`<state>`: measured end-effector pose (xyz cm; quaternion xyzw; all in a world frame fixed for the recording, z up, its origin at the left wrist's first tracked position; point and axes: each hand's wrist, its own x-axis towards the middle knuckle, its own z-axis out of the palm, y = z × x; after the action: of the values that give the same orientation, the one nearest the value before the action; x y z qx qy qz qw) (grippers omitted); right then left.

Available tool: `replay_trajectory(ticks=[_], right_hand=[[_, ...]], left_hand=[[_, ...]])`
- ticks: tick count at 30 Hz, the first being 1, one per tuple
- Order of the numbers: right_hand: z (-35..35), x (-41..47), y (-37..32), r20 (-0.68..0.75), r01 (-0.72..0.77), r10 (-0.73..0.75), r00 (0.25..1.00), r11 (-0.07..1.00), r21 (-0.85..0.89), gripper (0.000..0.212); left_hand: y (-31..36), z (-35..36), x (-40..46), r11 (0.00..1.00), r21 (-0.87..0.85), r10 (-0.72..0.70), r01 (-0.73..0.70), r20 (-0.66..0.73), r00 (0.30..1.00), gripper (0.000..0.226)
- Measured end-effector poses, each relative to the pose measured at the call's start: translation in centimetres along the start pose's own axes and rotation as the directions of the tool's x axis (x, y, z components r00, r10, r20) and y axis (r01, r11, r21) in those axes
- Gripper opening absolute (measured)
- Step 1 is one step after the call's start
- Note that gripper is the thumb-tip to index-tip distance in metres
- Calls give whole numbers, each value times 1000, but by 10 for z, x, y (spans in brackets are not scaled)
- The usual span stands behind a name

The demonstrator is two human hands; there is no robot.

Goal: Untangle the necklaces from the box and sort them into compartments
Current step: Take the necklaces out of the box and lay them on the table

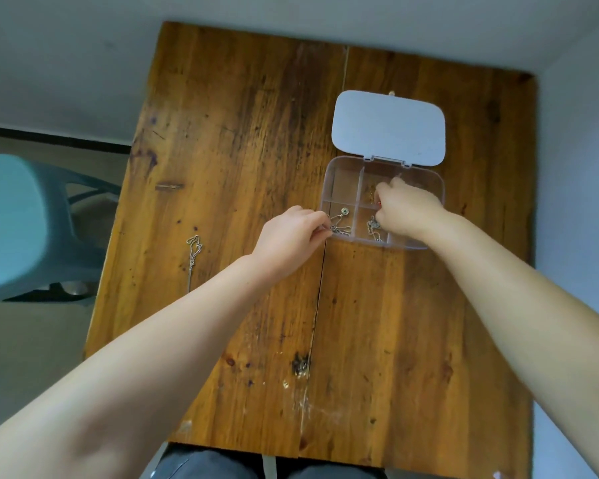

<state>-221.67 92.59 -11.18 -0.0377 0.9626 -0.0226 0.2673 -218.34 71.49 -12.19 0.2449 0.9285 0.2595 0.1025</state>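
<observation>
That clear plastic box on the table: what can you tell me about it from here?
The clear plastic box looks like see-through plastic, rounded at the corners, split by thin walls into small compartments. Its pale lid is hinged open and lies flat behind it on the wooden table. Thin chains lie in the near compartments. The left hand pinches a silver chain at its near-left corner; the right hand reaches inside.

Both forearms are bare, no sleeves or cuffs showing. The left hand [288,236] and right hand [408,210] are ungloved. Dark grey trousers [204,464] cover the legs.
</observation>
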Motion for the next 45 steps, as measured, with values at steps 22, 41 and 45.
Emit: replay_trajectory(ticks=[22, 41, 45], right_hand=[[-4, -128, -82, -61, 12, 223, 973, 217, 976, 9], [116, -164, -205, -5, -253, 423, 906, 551, 796, 20], [54, -129, -97, -278, -155, 546, 790, 617, 771, 17]], left_hand=[[-21, -112, -6, 744, -603, -85, 288, 342, 936, 44], [-71, -31, -29, 829, 338, 324, -445, 358, 876, 32], [-33, -27, -9, 890, 245, 348, -384, 178, 920, 45]])
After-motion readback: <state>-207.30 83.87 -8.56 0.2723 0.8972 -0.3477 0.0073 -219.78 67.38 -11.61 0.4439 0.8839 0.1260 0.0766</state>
